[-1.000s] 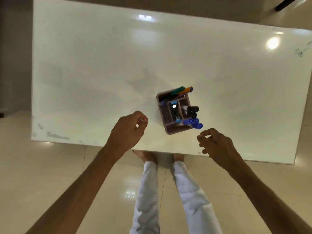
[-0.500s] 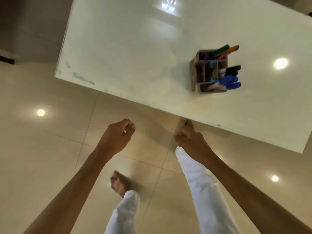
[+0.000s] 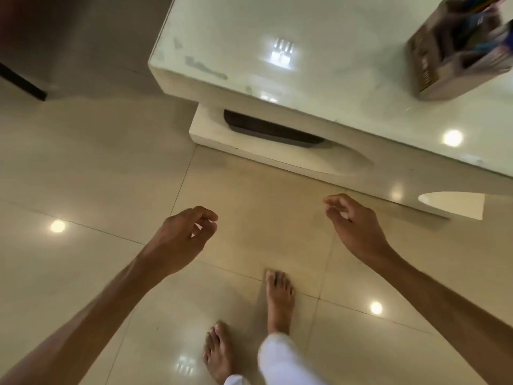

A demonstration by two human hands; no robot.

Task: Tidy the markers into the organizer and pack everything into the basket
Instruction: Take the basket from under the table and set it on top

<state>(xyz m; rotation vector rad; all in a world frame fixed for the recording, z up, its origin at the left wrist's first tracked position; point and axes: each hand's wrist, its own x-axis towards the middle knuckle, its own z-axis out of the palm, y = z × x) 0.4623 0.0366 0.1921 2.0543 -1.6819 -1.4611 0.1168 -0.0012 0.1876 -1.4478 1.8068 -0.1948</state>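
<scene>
Two hands, both empty, from what I see in the head view. Left hand (image 3: 183, 236) and right hand (image 3: 354, 225) hang over the floor (image 3: 91, 168), fingers loosely curled, nothing pinched.

Organizer (image 3: 455, 48) sits on the desk (image 3: 305, 51) toward the near edge, well right of the near-left corner, partly cut off by the frame and blurred. Markers (image 3: 484, 29) stand inside it; I can't tell which compartments or how many. My read: they're already sorted, so the organizer waits there for packing.

No basket in view. A dark shape (image 3: 272, 130) lies on the shelf under the near-left corner; can't tell what it is.

Room: open floor ahead of both hands, bare feet (image 3: 279, 298) below. Desk edge is close on the right.
</scene>
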